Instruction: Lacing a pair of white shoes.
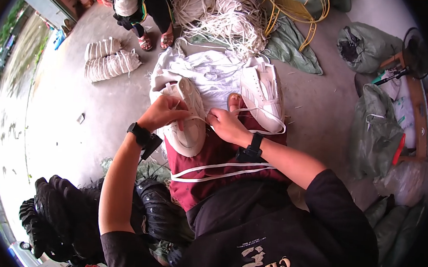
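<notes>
A white sneaker [189, 137] lies over my left leg, and a second white sneaker [262, 94] rests over my right. My left hand [165, 113] is at the left sneaker's laced opening, thumb and fingers pinching a white shoelace [198, 118]. Just to the right, the fingers of my right hand [228, 126] are closed around that lace between the two sneakers. A loose lace also loops around the right sneaker's toe, and long strands lie across the dark red cloth [184, 193] on my lap. White cloth [210, 74] is spread beneath the sneakers.
Bundled white laces [112, 67] lie on the floor ahead left. A tangled lace heap [227, 18] sits beyond my knees, near a yellow metal frame [269, 13]. Another person's legs [158, 10] are far left. Black shoes [64, 217] are piled near left; green sacks [375, 130] line the right.
</notes>
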`<state>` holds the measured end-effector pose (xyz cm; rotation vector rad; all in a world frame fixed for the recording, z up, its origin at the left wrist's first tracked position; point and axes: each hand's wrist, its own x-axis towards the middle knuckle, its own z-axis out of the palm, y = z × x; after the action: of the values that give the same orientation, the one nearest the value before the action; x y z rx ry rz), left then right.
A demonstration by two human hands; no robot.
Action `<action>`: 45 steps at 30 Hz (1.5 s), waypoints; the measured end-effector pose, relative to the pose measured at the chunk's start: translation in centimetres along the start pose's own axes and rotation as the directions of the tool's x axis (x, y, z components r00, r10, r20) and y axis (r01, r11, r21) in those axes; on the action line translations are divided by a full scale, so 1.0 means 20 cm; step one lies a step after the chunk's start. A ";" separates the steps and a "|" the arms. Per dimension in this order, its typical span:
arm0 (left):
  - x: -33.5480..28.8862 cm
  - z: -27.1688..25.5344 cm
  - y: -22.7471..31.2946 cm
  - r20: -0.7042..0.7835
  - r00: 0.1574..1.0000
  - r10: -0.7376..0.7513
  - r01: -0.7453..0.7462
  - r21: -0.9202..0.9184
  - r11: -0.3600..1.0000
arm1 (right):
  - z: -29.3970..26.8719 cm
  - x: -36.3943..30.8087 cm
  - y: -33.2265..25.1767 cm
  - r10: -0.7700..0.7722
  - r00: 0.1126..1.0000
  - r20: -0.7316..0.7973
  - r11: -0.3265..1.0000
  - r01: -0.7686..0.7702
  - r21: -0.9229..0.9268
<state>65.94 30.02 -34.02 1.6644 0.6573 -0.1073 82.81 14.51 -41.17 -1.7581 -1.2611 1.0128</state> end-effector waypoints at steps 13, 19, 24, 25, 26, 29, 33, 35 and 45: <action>0.02 0.01 0.03 0.006 1.000 -0.026 0.026 -0.013 1.000 | -0.05 -0.12 -0.09 -0.290 0.953 -0.083 0.952 0.278 -0.128; 0.03 0.01 0.03 0.009 0.999 -0.032 0.032 -0.007 0.999 | -0.08 -0.14 -0.16 -0.315 0.948 -0.049 0.944 0.308 -0.117; 0.03 0.03 0.04 0.011 1.000 -0.010 0.011 -0.045 0.999 | -0.08 -0.20 -0.27 -0.415 0.910 0.013 0.909 0.414 0.055; 0.04 0.03 0.03 0.002 1.000 -0.004 0.004 -0.049 0.999 | -0.07 -0.21 -0.29 -0.467 0.884 0.010 0.884 0.467 0.021; 0.04 0.03 0.03 -0.008 1.000 0.002 -0.003 -0.052 0.999 | -0.07 -0.22 -0.31 -0.469 0.883 0.010 0.883 0.468 0.023; 0.03 0.03 0.04 0.007 1.000 -0.006 0.006 -0.078 0.997 | -0.08 -0.24 -0.34 -0.524 0.851 0.040 0.851 0.524 -0.001; 0.02 0.04 0.09 0.018 0.999 -0.027 0.028 -0.082 0.996 | -0.08 -0.20 -0.25 -0.291 0.954 -0.064 0.943 0.298 0.146; 0.02 0.04 0.08 0.039 0.999 -0.015 0.018 -0.094 0.995 | -0.09 -0.18 -0.26 -0.160 0.985 -0.060 0.982 0.165 0.090; 0.00 0.03 0.09 0.034 0.999 0.016 -0.014 -0.069 0.998 | -0.06 -0.13 -0.21 -0.163 0.983 -0.084 0.981 0.152 -0.122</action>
<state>66.98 29.28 -32.51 1.5977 0.6160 -0.1011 81.77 12.99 -36.55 -1.7389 -1.3989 0.7719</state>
